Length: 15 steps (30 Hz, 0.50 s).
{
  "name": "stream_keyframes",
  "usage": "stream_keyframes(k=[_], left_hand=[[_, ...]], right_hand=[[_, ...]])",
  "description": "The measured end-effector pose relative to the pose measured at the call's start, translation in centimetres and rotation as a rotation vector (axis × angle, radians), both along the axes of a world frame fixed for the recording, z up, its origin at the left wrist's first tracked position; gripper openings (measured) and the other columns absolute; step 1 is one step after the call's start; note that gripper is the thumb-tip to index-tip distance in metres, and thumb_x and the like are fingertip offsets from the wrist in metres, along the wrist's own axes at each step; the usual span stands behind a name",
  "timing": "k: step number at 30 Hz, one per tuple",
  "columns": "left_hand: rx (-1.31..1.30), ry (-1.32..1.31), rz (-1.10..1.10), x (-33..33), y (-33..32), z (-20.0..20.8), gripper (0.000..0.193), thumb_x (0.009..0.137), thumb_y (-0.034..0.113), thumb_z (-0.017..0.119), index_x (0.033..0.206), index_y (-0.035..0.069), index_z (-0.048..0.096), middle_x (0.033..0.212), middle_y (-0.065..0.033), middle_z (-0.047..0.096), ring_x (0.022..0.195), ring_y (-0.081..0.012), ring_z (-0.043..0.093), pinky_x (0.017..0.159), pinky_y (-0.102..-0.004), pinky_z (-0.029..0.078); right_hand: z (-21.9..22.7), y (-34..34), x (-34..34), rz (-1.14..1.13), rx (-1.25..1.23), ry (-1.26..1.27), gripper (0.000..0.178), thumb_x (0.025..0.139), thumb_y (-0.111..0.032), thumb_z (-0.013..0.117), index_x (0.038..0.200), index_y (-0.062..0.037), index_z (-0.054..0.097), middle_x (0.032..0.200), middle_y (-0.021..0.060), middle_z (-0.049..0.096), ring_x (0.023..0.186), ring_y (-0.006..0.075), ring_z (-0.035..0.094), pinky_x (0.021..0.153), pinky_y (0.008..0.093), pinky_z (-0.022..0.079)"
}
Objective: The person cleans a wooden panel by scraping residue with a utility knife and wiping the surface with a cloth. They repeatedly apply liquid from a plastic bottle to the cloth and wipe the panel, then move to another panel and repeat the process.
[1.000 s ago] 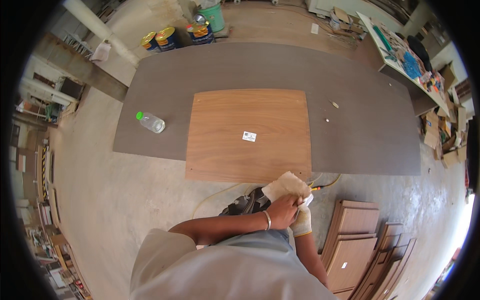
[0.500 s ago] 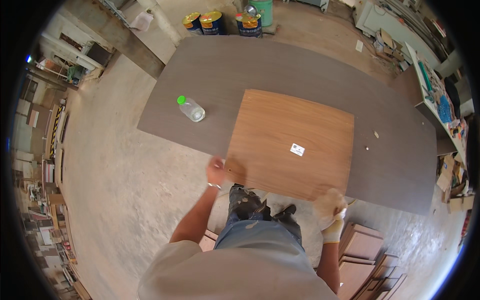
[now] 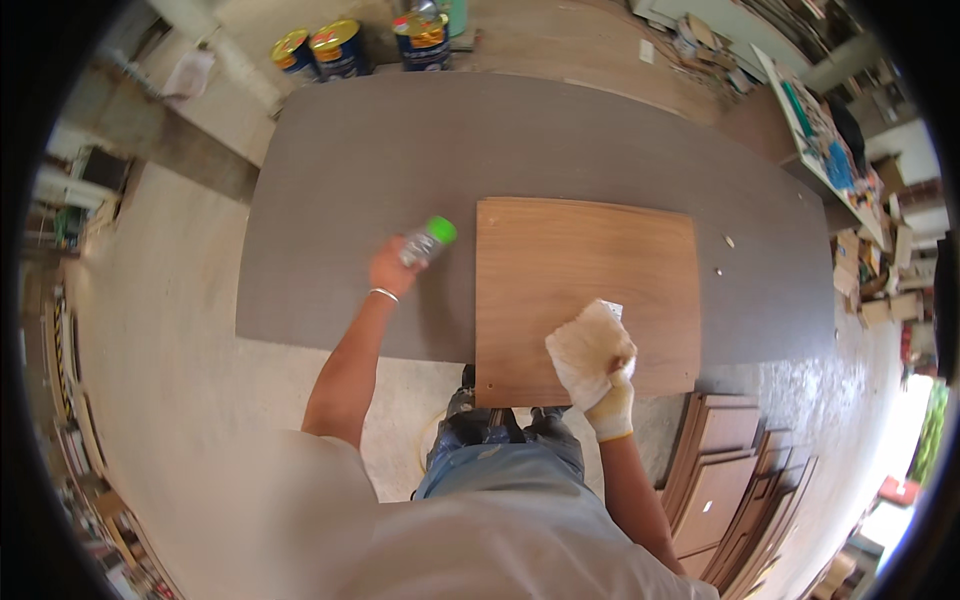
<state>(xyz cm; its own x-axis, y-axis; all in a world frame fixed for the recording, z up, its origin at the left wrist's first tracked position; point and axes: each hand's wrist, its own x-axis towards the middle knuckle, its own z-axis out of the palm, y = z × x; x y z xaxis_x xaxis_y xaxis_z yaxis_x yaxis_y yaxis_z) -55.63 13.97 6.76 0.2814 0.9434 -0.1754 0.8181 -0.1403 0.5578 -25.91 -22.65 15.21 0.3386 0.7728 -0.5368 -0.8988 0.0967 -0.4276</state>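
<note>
My bare left hand point(image 3: 392, 268) is closed round a clear plastic bottle point(image 3: 424, 248) with a green cap, lifted over the grey-brown tabletop point(image 3: 350, 160) and tilted with the cap to the upper right. A wood-grain panel point(image 3: 580, 255) lies to the right of it, its near edge by my legs. Above the panel's near half, my right hand point(image 3: 612, 395), in a pale work glove, grips a whitish cloth point(image 3: 585, 345). The cloth partly covers a small white label point(image 3: 613, 310) on the panel.
Brown panels point(image 3: 715, 480) lean in a stack at the lower right. Blue-and-yellow paint cans point(image 3: 338, 48) stand beyond the far edge. A cluttered bench point(image 3: 820, 140) stands at the right. Two small bits point(image 3: 728, 241) lie on the tabletop right of the panel.
My left hand has moved from the panel's near left corner and picked up the bottle. My right hand has brought the cloth up and left over the panel. The view has shifted.
</note>
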Motion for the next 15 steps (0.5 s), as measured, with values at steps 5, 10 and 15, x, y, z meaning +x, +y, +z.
stream_keyframes(k=[5, 10, 15], left_hand=[[0.49, 0.284, -0.865, 9.3, -4.6, 10.5, 0.03, 0.08, 0.012, 0.073, 0.109, 0.008, 0.07, 0.11, -0.0107, 0.07, 0.113, -0.0285, 0.063, 0.102, -0.043, 0.045], [0.726, 0.335, -1.118, 14.6, -7.0, 19.2, 0.014, 0.081, 0.01, 0.067, 0.094, 0.009, 0.072, 0.098, -0.0071, 0.068, 0.102, -0.0235, 0.062, 0.095, -0.0394, 0.045], [0.798, 0.308, -1.101, 14.2, -5.4, 22.9, 0.011, 0.081, 0.01, 0.067, 0.09, 0.009, 0.073, 0.092, -0.0057, 0.07, 0.098, -0.0219, 0.063, 0.093, -0.0378, 0.045]], right_hand=[[-1.8, 3.8, -1.5, -0.074, 0.071, 0.096, 0.061, 0.104, -0.032, 0.063, 0.156, -0.0115, 0.039, 0.155, 0.0134, 0.051, 0.142, 0.0356, 0.052, 0.119, 0.0511, 0.046], [-1.6, 6.2, -2.6, -0.119, 0.184, 0.098, 0.051, 0.107, -0.032, 0.058, 0.152, -0.0202, 0.036, 0.148, 0.011, 0.051, 0.135, 0.035, 0.056, 0.113, 0.0515, 0.05], [0.9, 8.5, -4.3, -0.136, 0.181, -0.042, 0.054, 0.109, -0.042, 0.055, 0.153, -0.0176, 0.036, 0.15, 0.0117, 0.052, 0.134, 0.0332, 0.056, 0.113, 0.0494, 0.051]])
